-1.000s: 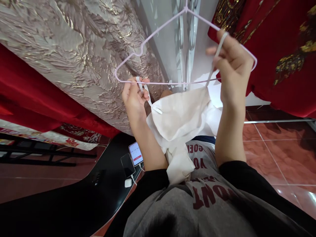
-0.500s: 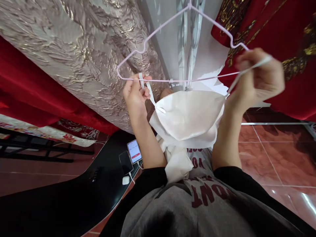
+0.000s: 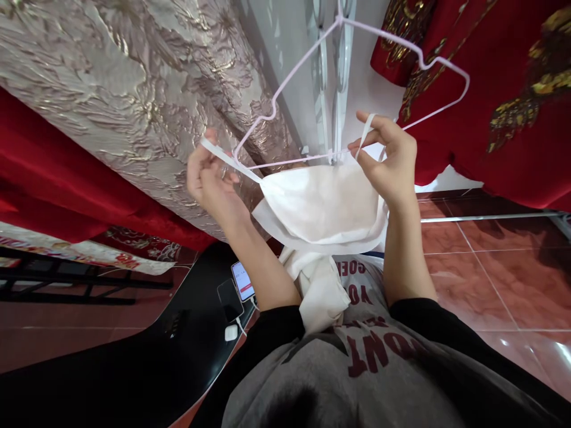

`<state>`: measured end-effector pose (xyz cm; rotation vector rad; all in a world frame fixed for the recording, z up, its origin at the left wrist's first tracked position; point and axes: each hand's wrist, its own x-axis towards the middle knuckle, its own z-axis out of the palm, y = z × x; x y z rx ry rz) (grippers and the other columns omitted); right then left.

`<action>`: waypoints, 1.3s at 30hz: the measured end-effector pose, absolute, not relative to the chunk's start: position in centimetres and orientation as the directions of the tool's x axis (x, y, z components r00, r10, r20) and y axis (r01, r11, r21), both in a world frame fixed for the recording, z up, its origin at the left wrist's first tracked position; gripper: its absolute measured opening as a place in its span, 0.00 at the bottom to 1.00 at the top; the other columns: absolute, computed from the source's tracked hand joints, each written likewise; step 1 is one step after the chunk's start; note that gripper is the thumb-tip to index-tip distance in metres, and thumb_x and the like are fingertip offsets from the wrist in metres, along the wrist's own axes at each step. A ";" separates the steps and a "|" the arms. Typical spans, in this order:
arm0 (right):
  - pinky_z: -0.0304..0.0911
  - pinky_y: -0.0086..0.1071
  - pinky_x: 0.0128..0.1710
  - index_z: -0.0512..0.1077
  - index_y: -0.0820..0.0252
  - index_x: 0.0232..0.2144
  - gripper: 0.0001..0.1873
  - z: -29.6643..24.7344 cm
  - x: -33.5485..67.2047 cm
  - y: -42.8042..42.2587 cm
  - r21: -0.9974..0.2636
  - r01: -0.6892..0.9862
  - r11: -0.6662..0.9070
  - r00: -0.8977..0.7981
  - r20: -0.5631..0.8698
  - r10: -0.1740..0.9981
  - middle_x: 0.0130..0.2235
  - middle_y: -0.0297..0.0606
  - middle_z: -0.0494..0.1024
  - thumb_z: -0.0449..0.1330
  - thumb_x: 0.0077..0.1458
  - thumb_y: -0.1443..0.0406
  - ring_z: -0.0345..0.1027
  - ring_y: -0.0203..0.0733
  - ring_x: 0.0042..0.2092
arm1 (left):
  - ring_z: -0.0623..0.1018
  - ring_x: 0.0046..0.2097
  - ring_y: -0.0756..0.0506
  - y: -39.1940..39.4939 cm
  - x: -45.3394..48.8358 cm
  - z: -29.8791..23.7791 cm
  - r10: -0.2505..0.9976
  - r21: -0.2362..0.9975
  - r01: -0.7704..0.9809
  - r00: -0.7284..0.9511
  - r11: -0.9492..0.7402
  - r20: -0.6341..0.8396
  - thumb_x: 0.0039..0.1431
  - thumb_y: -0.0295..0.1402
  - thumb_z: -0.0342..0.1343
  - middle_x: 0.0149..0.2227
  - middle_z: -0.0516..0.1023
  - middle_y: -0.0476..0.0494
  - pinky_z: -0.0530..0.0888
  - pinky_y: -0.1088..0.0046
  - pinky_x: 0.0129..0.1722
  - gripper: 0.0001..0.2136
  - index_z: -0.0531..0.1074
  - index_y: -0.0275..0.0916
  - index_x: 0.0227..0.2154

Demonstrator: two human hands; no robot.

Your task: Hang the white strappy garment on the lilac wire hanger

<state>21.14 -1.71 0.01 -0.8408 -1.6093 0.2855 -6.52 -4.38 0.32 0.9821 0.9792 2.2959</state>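
A white strappy garment (image 3: 325, 202) hangs in front of my body, just below a pale pink hanger (image 3: 307, 56). My left hand (image 3: 212, 175) is left of the hanger's left end, with one of the garment's thin straps drawn taut over its slightly blurred fingers. Near the middle of the hanger's lower bar, my right hand (image 3: 388, 154) has the other strap looped over its fingers and pinched by the thumb. Its fingertips are close against the bar; whether they grip it too is unclear. The garment's lower cloth bunches against my shirt.
Textured beige-gold fabric (image 3: 134, 101) hangs at the left, and red fabric with gold decoration (image 3: 491, 101) at the right. White metal rails (image 3: 336, 95) stand behind the hanger. Two phones (image 3: 230, 300) with cables and a small white case (image 3: 231, 333) lie on a black bench (image 3: 134, 362).
My right hand has come inward from the hanger's right end to the middle of its bar. My left hand has moved left, off the bar, stretching its strap. The hanger has shifted right and tilted.
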 end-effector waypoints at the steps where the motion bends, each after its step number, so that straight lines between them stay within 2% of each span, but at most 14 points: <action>1: 0.66 0.53 0.66 0.74 0.43 0.56 0.23 0.1 21.2 -1.8 -0.620 0.361 0.697 -0.004 0.746 0.666 0.37 0.31 0.84 0.64 0.58 0.65 0.80 0.48 0.48 | 0.78 0.61 0.42 -4.6 -6.6 0.3 0.626 0.760 -0.089 -0.631 -0.644 0.458 0.62 0.21 0.51 0.54 0.83 0.54 0.78 0.72 0.34 0.14 0.79 0.46 0.33; 4: 0.68 0.53 0.65 0.75 0.44 0.56 0.23 0.0 21.1 -1.8 -0.621 0.347 0.703 -0.021 0.744 0.668 0.39 0.32 0.85 0.65 0.58 0.62 0.80 0.49 0.49 | 0.68 0.71 0.38 -4.9 -6.3 0.7 0.625 0.740 0.012 -0.527 -0.673 0.577 0.64 0.22 0.58 0.54 0.82 0.51 0.81 0.61 0.50 0.12 0.75 0.42 0.26; 7: 0.69 0.52 0.64 0.76 0.43 0.55 0.22 -0.1 20.9 -1.8 -0.612 0.342 0.713 -0.050 0.746 0.664 0.39 0.31 0.85 0.66 0.58 0.61 0.80 0.49 0.50 | 0.64 0.72 0.34 -4.7 -5.6 2.1 0.695 0.751 0.029 -0.358 -0.660 0.624 0.65 0.29 0.65 0.60 0.79 0.49 0.79 0.55 0.52 0.03 0.80 0.44 0.39; 8: 0.68 0.52 0.65 0.76 0.42 0.55 0.22 -0.1 20.9 -1.9 -0.608 0.351 0.712 -0.052 0.747 0.663 0.39 0.31 0.86 0.66 0.58 0.61 0.80 0.49 0.51 | 0.65 0.72 0.32 -4.5 -5.4 2.7 0.724 0.768 0.033 -0.310 -0.640 0.617 0.64 0.31 0.68 0.59 0.80 0.46 0.78 0.55 0.52 0.07 0.80 0.44 0.43; 11: 0.66 0.53 0.67 0.76 0.42 0.54 0.20 0.1 21.0 -2.2 -0.595 0.378 0.709 -0.047 0.753 0.657 0.39 0.31 0.86 0.65 0.59 0.60 0.80 0.50 0.53 | 0.74 0.63 0.32 -3.7 -5.0 4.6 0.781 0.800 0.115 -0.174 -0.589 0.600 0.61 0.35 0.73 0.47 0.82 0.42 0.77 0.57 0.51 0.11 0.81 0.45 0.45; 14: 0.66 0.53 0.66 0.76 0.42 0.55 0.20 0.3 21.2 -2.5 -0.597 0.386 0.703 -0.061 0.744 0.665 0.41 0.31 0.86 0.65 0.60 0.59 0.80 0.50 0.53 | 0.79 0.44 0.39 -2.9 -5.3 5.5 0.763 0.756 0.235 -0.083 -0.610 0.641 0.66 0.39 0.70 0.36 0.78 0.44 0.75 0.60 0.48 0.06 0.81 0.45 0.39; 16: 0.66 0.54 0.67 0.75 0.42 0.55 0.20 0.3 21.3 -2.7 -0.602 0.389 0.698 -0.065 0.737 0.672 0.42 0.32 0.86 0.64 0.61 0.59 0.79 0.50 0.54 | 0.77 0.37 0.43 -2.4 -5.3 5.3 0.753 0.763 0.232 -0.151 -0.603 0.641 0.68 0.35 0.66 0.33 0.76 0.46 0.74 0.64 0.43 0.03 0.80 0.43 0.38; 19: 0.64 0.55 0.68 0.74 0.42 0.57 0.22 0.1 21.0 -2.7 -0.598 0.377 0.708 -0.060 0.747 0.662 0.43 0.34 0.85 0.65 0.60 0.60 0.78 0.51 0.54 | 0.76 0.32 0.47 -2.0 -4.4 3.7 0.742 0.832 0.043 -0.429 -0.553 0.515 0.72 0.26 0.58 0.32 0.75 0.48 0.72 0.68 0.37 0.04 0.75 0.41 0.42; 22: 0.64 0.55 0.68 0.71 0.41 0.59 0.25 -0.2 20.6 -2.4 -0.586 0.351 0.730 -0.063 0.763 0.643 0.44 0.35 0.85 0.65 0.61 0.59 0.77 0.51 0.55 | 0.77 0.31 0.48 -2.1 -2.1 1.8 0.729 0.782 -0.272 -0.610 -0.561 0.310 0.77 0.30 0.48 0.30 0.74 0.48 0.74 0.69 0.36 0.07 0.70 0.41 0.43; 24: 0.66 0.55 0.66 0.70 0.40 0.60 0.25 -0.4 20.8 -1.8 -0.584 0.323 0.744 -0.050 0.775 0.630 0.46 0.36 0.84 0.65 0.61 0.58 0.77 0.52 0.55 | 0.79 0.32 0.47 -2.2 -0.5 0.9 0.724 0.677 -0.403 -0.628 -0.616 0.285 0.79 0.36 0.43 0.29 0.75 0.47 0.76 0.69 0.38 0.11 0.69 0.40 0.42; 28: 0.71 0.52 0.58 0.70 0.44 0.59 0.24 -0.9 23.6 0.2 -0.545 0.241 0.803 0.178 0.838 0.515 0.51 0.41 0.80 0.65 0.61 0.58 0.78 0.51 0.52 | 0.72 0.24 0.48 -1.8 0.4 0.0 0.570 0.554 -0.290 -0.693 -0.780 0.441 0.80 0.37 0.41 0.21 0.60 0.55 0.74 0.68 0.35 0.13 0.68 0.44 0.41; 32: 0.70 0.51 0.58 0.75 0.54 0.50 0.18 -1.6 28.7 1.8 -0.490 0.289 0.822 0.508 0.807 0.303 0.50 0.46 0.75 0.65 0.57 0.63 0.75 0.54 0.54 | 0.73 0.26 0.47 -0.8 -2.2 -0.6 0.597 0.690 -0.095 -0.594 -0.717 0.539 0.82 0.44 0.35 0.20 0.56 0.54 0.69 0.65 0.36 0.20 0.71 0.45 0.42; 35: 0.69 0.52 0.58 0.75 0.53 0.46 0.12 -1.1 31.3 2.2 -0.595 0.330 0.733 0.457 0.780 0.428 0.48 0.46 0.76 0.65 0.59 0.61 0.74 0.55 0.53 | 0.74 0.26 0.47 -0.6 -3.5 -0.2 0.641 0.757 -0.097 -0.607 -0.646 0.470 0.83 0.46 0.31 0.20 0.56 0.54 0.69 0.64 0.35 0.24 0.73 0.46 0.46; 39: 0.70 0.49 0.50 0.77 0.55 0.40 0.08 1.1 31.5 2.4 -0.675 0.358 0.645 0.325 0.738 0.592 0.42 0.45 0.78 0.65 0.57 0.63 0.75 0.52 0.46 | 0.67 0.20 0.49 -1.2 -2.8 1.4 0.670 0.748 -0.265 -0.677 -0.608 0.305 0.84 0.40 0.32 0.18 0.55 0.55 0.73 0.70 0.32 0.21 0.72 0.47 0.48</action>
